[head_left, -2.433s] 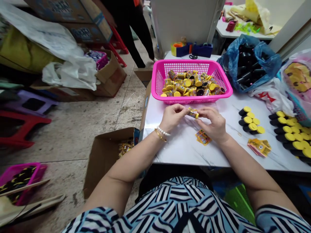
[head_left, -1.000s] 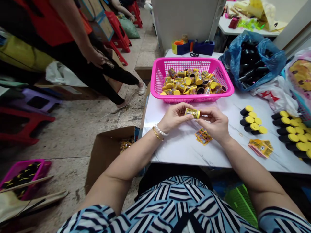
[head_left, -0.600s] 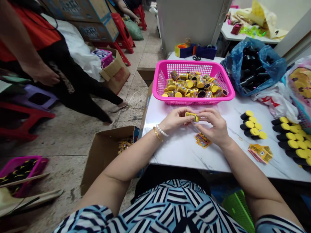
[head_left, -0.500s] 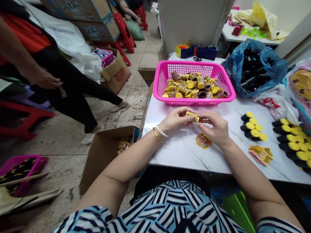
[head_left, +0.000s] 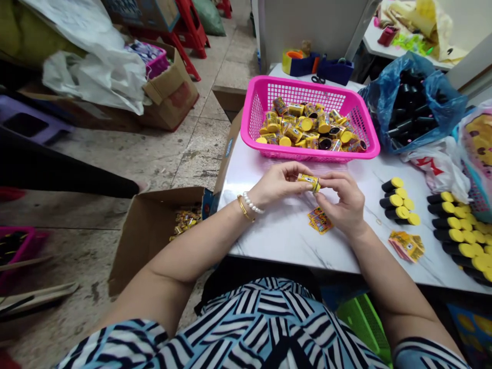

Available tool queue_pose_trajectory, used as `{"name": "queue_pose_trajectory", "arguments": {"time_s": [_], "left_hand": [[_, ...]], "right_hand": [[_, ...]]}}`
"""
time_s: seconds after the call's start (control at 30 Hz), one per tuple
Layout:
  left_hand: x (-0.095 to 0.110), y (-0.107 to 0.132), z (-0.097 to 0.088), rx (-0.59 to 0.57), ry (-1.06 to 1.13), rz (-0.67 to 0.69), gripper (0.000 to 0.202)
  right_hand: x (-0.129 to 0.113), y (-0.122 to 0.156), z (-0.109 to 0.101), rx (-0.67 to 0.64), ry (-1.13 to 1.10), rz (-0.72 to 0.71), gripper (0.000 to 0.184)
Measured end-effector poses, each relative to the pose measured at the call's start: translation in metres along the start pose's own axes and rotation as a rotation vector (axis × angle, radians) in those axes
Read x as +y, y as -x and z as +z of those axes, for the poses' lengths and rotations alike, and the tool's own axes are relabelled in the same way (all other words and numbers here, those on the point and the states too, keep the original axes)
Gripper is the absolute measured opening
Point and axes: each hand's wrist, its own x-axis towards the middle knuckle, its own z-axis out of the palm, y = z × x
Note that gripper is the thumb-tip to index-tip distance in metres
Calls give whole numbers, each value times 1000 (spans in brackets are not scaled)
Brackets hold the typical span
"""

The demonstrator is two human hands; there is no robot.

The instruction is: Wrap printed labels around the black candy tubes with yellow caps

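Observation:
Over the white marbled table, both hands grip a small yellow cylinder (head_left: 308, 180) with a printed wrap. My left hand (head_left: 282, 182), with a pearl bracelet and a gold bangle at the wrist, pinches its left end. The fingertips of my right hand (head_left: 341, 197) close on its right end. Just below the hands lie several printed yellow cards or labels (head_left: 320, 220). Behind the hands stands a pink basket (head_left: 311, 152) holding many similar wrapped cylinders (head_left: 305, 124). To the right, black cylinders with yellow ends (head_left: 395, 200) lie in rows.
Another stack of printed labels (head_left: 406, 246) rests at the table's front right. A blue plastic bag (head_left: 442, 118) of black pieces stands at the back right, near tape dispensers (head_left: 334, 69). An open cardboard box (head_left: 134, 241) is on the floor at left. A person's leg (head_left: 65, 164) shows beyond.
The person walking at left has moved mostly out of view, leaving one leg visible. My view has shifted slightly. Both hands still hold the yellow cylinder, now turned a little.

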Motion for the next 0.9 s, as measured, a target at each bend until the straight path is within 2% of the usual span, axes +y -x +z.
{"name": "queue_pose_trajectory", "arguments": {"time_s": [0.07,0.1,0.27,0.33,0.47,0.7,0.8,0.9], "left_hand": [[2,1,1,-2,-10,-24,44],[2,2,1,-5,-18,-20,42],[1,2,1,-25,-60,100,38],[0,1,0,-44,-58,101,39],[0,-2,-4,-137,8,31,44],[0,1,-1,-233,154,-123,54],[-3,1,1,-229,188,-145,54],[-7,1,2,-206,208,-154,52]], "right_hand": [[-1,0,1,2,13,-7,27],[-2,1,2,0,-21,39,26],[-3,1,11,-28,-378,522,28],[-3,-2,12,-63,-507,613,34],[-1,-4,9,-116,-658,582,46],[1,7,6,-73,-623,518,24],[3,7,6,-15,-601,487,18],[6,3,3,-50,-541,410,18]]}}
